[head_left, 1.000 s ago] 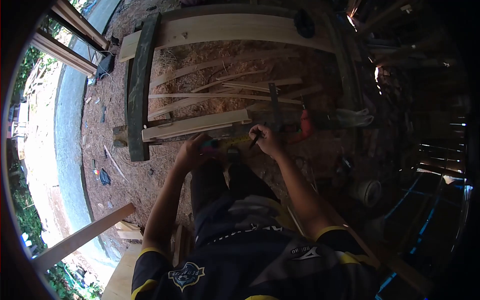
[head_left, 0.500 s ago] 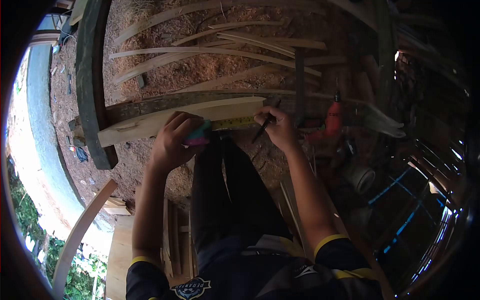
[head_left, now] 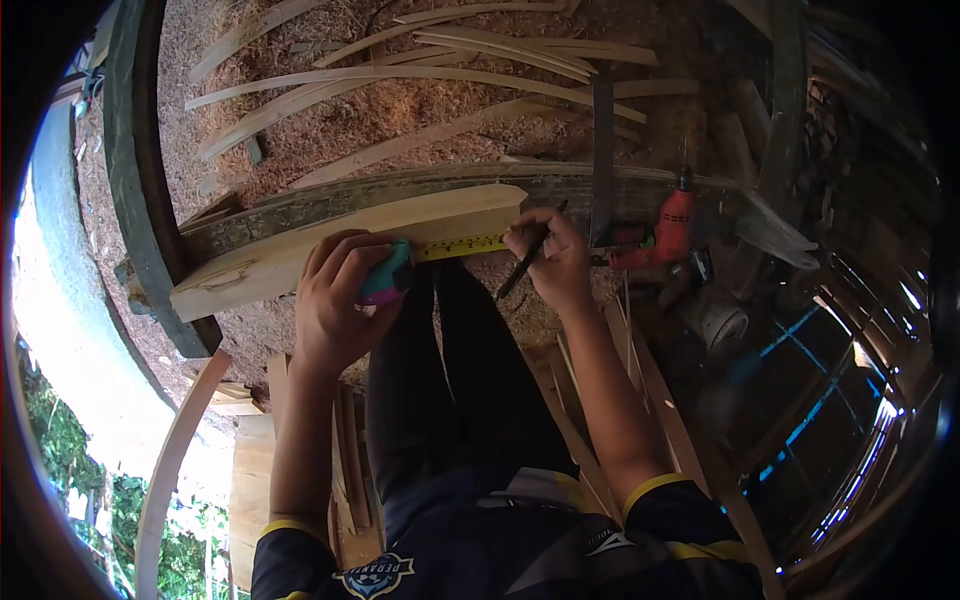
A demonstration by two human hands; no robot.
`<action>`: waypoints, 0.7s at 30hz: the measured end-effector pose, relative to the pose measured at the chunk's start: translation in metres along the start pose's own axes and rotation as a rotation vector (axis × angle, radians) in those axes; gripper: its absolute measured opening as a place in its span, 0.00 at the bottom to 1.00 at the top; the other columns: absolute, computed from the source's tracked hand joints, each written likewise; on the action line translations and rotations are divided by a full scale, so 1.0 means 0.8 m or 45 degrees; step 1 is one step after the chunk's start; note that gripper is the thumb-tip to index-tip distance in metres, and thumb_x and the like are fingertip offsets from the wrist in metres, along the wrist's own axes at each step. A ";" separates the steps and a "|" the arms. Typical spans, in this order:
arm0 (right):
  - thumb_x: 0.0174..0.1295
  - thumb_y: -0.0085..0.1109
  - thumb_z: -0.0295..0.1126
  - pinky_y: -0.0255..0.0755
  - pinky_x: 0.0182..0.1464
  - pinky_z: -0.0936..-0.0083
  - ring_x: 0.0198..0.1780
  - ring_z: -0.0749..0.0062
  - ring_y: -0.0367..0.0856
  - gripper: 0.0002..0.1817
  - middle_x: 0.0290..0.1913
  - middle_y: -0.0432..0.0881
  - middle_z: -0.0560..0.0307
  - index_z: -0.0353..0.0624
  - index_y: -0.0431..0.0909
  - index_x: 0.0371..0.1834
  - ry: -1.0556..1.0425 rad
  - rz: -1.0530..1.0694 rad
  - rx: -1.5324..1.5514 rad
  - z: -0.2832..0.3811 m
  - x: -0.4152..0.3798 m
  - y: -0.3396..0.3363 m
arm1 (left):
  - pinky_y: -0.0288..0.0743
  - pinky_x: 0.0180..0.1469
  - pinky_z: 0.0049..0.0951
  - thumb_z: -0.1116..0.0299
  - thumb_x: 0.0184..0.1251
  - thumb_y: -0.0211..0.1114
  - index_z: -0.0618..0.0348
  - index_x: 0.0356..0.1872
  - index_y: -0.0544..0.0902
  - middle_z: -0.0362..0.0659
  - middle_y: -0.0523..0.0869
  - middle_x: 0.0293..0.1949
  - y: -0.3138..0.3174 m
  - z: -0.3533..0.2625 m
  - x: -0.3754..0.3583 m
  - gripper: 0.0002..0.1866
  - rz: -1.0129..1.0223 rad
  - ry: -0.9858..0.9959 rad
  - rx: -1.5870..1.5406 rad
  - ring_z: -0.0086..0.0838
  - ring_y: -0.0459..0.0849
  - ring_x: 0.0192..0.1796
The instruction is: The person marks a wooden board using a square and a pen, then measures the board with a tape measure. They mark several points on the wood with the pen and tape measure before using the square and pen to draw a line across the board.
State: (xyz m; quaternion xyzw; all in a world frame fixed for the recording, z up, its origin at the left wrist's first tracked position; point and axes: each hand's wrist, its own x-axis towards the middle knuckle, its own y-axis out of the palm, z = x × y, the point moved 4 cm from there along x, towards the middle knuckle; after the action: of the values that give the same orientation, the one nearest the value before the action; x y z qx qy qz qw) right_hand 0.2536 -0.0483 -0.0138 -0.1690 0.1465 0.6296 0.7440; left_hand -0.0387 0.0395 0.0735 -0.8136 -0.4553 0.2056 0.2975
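My left hand (head_left: 340, 290) is wrapped round the teal and pink case of a tape measure (head_left: 388, 275). Its yellow blade (head_left: 460, 247) runs out to the right along the near edge of a pale wooden board (head_left: 350, 230). At the board's right end, my right hand (head_left: 552, 255) has its fingers closed round a dark pen (head_left: 524, 268), with the fingertips at the blade's end. The board lies against a long rough beam (head_left: 400, 185).
A red drill (head_left: 672, 228) stands right of my right hand. Thin wooden strips (head_left: 400, 73) lie on the shavings-covered ground beyond the beam. A thick dark timber (head_left: 140, 180) crosses at the left. More planks (head_left: 350, 460) lie beside my legs.
The board, beam and strips appear shifted slightly left and up in the view. Both hands keep their holds on the tape measure and pen.
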 end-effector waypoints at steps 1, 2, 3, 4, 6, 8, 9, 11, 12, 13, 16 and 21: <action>0.78 0.79 0.29 0.81 0.51 0.71 0.44 0.78 0.85 0.06 0.40 0.87 0.65 0.44 0.92 0.52 0.005 -0.002 0.005 -0.001 0.000 0.002 | 0.83 0.70 0.54 0.72 0.47 0.86 0.56 0.54 0.88 0.45 0.95 0.57 0.004 0.003 0.000 0.28 -0.015 -0.053 -0.023 0.54 0.90 0.66; 0.77 0.79 0.29 0.81 0.50 0.70 0.43 0.77 0.85 0.06 0.40 0.86 0.64 0.44 0.92 0.52 -0.079 -0.015 -0.067 0.001 0.000 0.004 | 0.83 0.70 0.54 0.72 0.47 0.86 0.56 0.54 0.88 0.45 0.95 0.57 0.007 0.005 0.000 0.28 -0.008 -0.054 -0.019 0.54 0.90 0.66; 0.77 0.79 0.29 0.81 0.49 0.69 0.43 0.75 0.86 0.07 0.39 0.86 0.64 0.44 0.91 0.53 -0.162 -0.029 -0.138 0.003 0.000 0.005 | 0.83 0.70 0.55 0.71 0.46 0.86 0.55 0.54 0.88 0.44 0.95 0.58 0.009 0.005 0.001 0.29 0.000 -0.034 -0.024 0.53 0.90 0.67; 0.77 0.79 0.29 0.81 0.49 0.69 0.43 0.75 0.86 0.07 0.39 0.86 0.64 0.44 0.91 0.53 -0.156 -0.034 -0.134 0.006 0.001 0.005 | 0.83 0.69 0.56 0.70 0.44 0.87 0.55 0.53 0.88 0.44 0.95 0.59 0.013 0.005 0.003 0.30 0.009 -0.012 -0.031 0.53 0.90 0.67; 0.76 0.79 0.29 0.81 0.48 0.67 0.42 0.69 0.87 0.09 0.39 0.85 0.61 0.46 0.90 0.55 -0.425 -0.013 -0.498 0.021 0.001 0.004 | 0.82 0.71 0.57 0.70 0.43 0.87 0.55 0.53 0.87 0.44 0.95 0.59 0.019 0.009 0.005 0.30 0.011 0.021 -0.070 0.53 0.90 0.67; 0.77 0.78 0.29 0.81 0.48 0.66 0.43 0.66 0.87 0.08 0.40 0.85 0.59 0.46 0.89 0.54 -0.347 0.050 -0.485 0.029 0.006 0.001 | 0.82 0.72 0.58 0.70 0.42 0.88 0.54 0.52 0.87 0.44 0.96 0.59 0.023 0.012 0.008 0.30 0.012 0.045 -0.106 0.52 0.91 0.68; 0.77 0.76 0.29 0.81 0.47 0.65 0.43 0.63 0.88 0.07 0.40 0.85 0.57 0.47 0.88 0.53 -0.277 0.112 -0.475 0.031 0.009 -0.001 | 0.82 0.73 0.58 0.69 0.41 0.88 0.54 0.51 0.87 0.44 0.96 0.59 0.024 0.012 0.010 0.31 -0.002 0.092 -0.143 0.52 0.91 0.67; 0.79 0.74 0.30 0.81 0.48 0.63 0.44 0.64 0.88 0.05 0.41 0.84 0.57 0.46 0.87 0.51 -0.253 0.143 -0.502 0.035 0.017 -0.011 | 0.81 0.74 0.59 0.69 0.40 0.89 0.54 0.51 0.87 0.45 0.96 0.59 0.028 0.013 0.016 0.31 -0.003 0.134 -0.182 0.52 0.92 0.66; 0.80 0.72 0.31 0.82 0.48 0.62 0.45 0.64 0.88 0.04 0.42 0.84 0.56 0.46 0.85 0.49 -0.235 0.174 -0.535 0.034 0.019 -0.016 | 0.81 0.75 0.59 0.68 0.39 0.90 0.55 0.51 0.87 0.45 0.96 0.58 0.030 0.011 0.020 0.31 0.019 0.145 -0.188 0.53 0.92 0.66; 0.80 0.72 0.31 0.82 0.48 0.62 0.45 0.64 0.88 0.04 0.42 0.84 0.56 0.46 0.85 0.49 -0.225 0.172 -0.531 0.031 0.020 -0.022 | 0.81 0.75 0.59 0.68 0.38 0.90 0.55 0.50 0.87 0.45 0.96 0.57 0.031 0.009 0.025 0.32 0.040 0.157 -0.195 0.53 0.93 0.66; 0.83 0.67 0.32 0.81 0.49 0.62 0.45 0.64 0.87 0.06 0.41 0.83 0.56 0.44 0.81 0.49 -0.111 0.166 -0.472 0.015 0.023 -0.038 | 0.83 0.72 0.59 0.67 0.39 0.91 0.55 0.50 0.87 0.46 0.96 0.56 0.036 0.006 0.034 0.31 0.090 0.162 -0.149 0.53 0.93 0.64; 0.86 0.63 0.35 0.76 0.44 0.67 0.39 0.71 0.81 0.07 0.39 0.80 0.59 0.44 0.78 0.51 -0.068 0.100 -0.400 -0.003 0.021 -0.049 | 0.86 0.66 0.56 0.59 0.48 0.94 0.56 0.49 0.88 0.46 0.97 0.52 0.049 0.000 0.041 0.30 0.040 0.223 -0.153 0.52 0.94 0.59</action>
State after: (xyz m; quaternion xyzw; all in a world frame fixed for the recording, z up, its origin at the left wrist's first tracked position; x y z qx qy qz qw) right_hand 0.2948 -0.0404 -0.0209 -0.2607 0.0329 0.6776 0.6869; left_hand 0.0022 0.0516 0.0450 -0.8519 -0.4263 0.1106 0.2834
